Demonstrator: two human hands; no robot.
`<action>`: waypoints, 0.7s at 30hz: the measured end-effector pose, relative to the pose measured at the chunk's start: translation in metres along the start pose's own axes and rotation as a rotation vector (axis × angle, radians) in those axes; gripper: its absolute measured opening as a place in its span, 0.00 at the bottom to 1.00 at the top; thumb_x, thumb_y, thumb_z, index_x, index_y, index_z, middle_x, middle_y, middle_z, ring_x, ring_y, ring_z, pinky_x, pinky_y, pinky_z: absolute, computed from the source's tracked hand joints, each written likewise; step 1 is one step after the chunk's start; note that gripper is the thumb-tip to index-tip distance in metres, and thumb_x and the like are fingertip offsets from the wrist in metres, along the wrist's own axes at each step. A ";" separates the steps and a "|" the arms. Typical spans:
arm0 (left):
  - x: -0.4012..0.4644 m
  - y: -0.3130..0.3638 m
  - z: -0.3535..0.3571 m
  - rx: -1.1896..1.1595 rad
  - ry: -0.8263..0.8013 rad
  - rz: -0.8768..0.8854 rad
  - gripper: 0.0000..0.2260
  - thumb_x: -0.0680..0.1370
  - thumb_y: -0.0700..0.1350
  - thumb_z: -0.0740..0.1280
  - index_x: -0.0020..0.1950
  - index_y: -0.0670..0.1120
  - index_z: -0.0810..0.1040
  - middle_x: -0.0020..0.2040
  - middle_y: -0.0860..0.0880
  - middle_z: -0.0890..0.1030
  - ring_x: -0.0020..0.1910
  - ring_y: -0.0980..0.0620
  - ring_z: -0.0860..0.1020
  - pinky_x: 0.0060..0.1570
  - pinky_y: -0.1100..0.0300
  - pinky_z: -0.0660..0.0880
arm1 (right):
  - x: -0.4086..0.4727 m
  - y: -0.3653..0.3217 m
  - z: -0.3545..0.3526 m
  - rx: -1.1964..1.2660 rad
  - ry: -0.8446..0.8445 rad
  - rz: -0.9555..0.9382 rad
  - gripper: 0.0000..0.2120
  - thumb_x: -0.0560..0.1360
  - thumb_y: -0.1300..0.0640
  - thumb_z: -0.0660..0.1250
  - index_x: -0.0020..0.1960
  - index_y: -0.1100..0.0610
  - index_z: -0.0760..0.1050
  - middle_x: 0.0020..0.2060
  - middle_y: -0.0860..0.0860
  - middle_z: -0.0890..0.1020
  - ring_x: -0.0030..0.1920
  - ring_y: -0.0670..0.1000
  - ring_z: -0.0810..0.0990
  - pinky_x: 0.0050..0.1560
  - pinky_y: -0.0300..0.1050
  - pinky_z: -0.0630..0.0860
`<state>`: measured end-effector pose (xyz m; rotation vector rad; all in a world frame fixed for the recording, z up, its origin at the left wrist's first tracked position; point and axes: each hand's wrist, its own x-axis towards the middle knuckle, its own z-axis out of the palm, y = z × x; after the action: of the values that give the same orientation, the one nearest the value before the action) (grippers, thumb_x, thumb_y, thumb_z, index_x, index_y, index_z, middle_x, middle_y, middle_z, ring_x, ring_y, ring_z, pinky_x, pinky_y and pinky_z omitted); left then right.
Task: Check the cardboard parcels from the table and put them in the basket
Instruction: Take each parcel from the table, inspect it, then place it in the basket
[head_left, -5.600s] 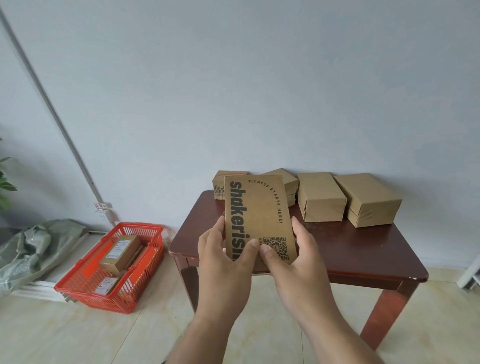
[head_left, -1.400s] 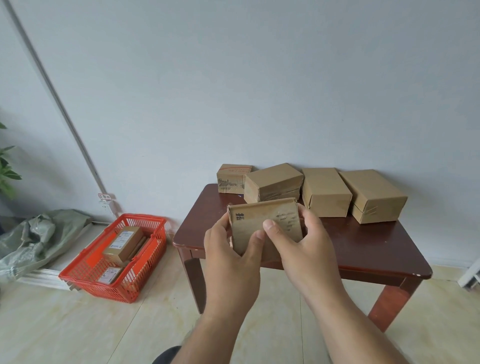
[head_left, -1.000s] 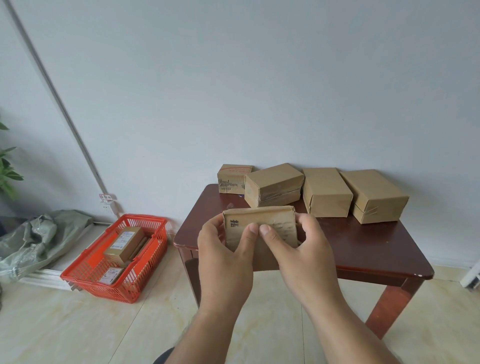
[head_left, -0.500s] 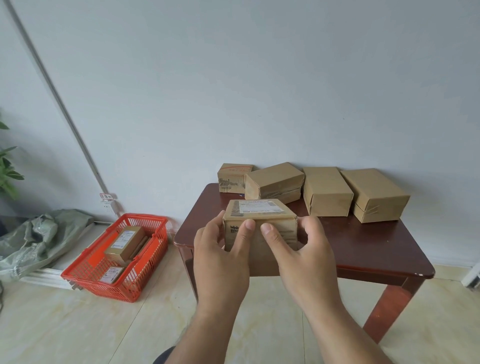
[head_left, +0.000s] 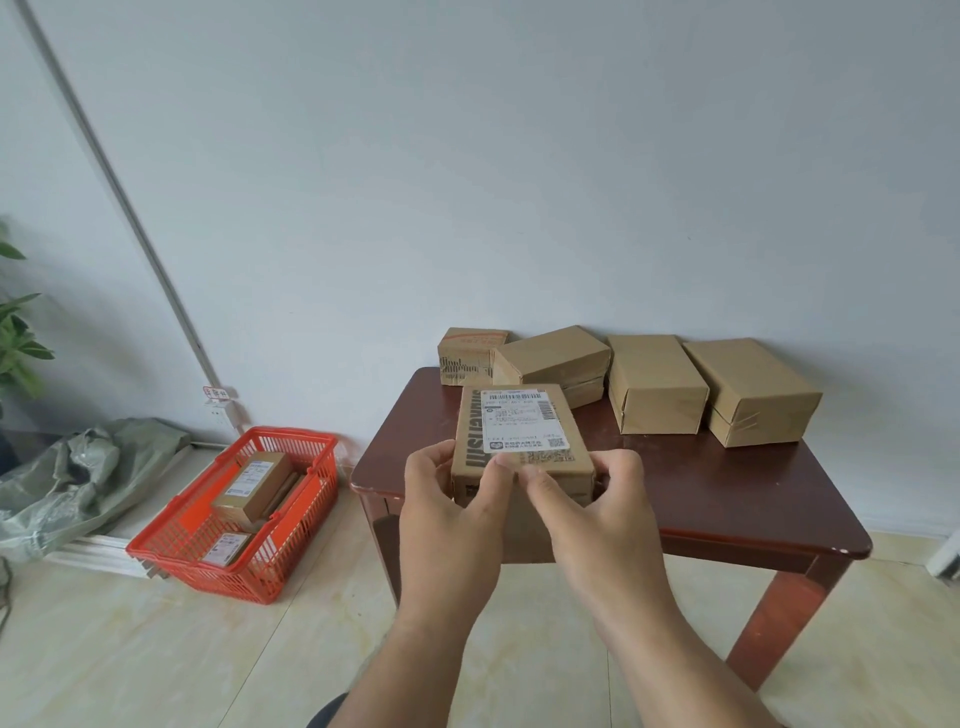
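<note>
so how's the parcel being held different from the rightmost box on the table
The held parcel is off the table, gripped by the left hand and right hand; the rightmost box rests on the table near the wall. The held parcel shows a white shipping label and black lettering on top; the rightmost box shows plain faces with tape. Both are brown cardboard.

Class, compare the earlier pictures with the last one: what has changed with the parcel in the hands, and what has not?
The held parcel was turned over: its printed face gave way to the white shipping label, now facing up. Left hand and right hand grip it throughout. The four parcels on the table and the basket stayed put.
</note>
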<state>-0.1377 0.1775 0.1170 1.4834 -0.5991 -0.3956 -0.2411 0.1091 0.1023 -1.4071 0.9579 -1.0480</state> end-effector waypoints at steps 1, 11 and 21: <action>0.001 -0.001 -0.001 -0.003 -0.012 -0.005 0.16 0.77 0.50 0.76 0.60 0.56 0.74 0.48 0.60 0.86 0.48 0.61 0.84 0.51 0.56 0.83 | 0.001 0.001 -0.001 -0.013 -0.011 0.005 0.21 0.73 0.49 0.81 0.58 0.48 0.72 0.44 0.40 0.85 0.42 0.34 0.83 0.36 0.31 0.76; -0.004 -0.006 -0.003 0.228 -0.092 0.099 0.18 0.77 0.47 0.75 0.64 0.60 0.79 0.60 0.60 0.75 0.58 0.71 0.73 0.51 0.76 0.72 | 0.012 0.005 -0.002 -0.162 -0.056 -0.030 0.16 0.74 0.47 0.76 0.61 0.40 0.81 0.59 0.44 0.83 0.55 0.40 0.83 0.56 0.44 0.82; -0.002 -0.010 -0.005 0.200 -0.051 0.075 0.18 0.77 0.47 0.77 0.60 0.63 0.75 0.60 0.61 0.74 0.60 0.62 0.77 0.58 0.66 0.76 | 0.004 0.008 -0.002 -0.190 0.005 -0.021 0.18 0.74 0.46 0.79 0.58 0.44 0.73 0.52 0.41 0.83 0.49 0.37 0.82 0.39 0.31 0.73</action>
<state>-0.1346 0.1821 0.1067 1.6391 -0.7500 -0.3230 -0.2416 0.1039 0.0949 -1.5736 1.0709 -0.9965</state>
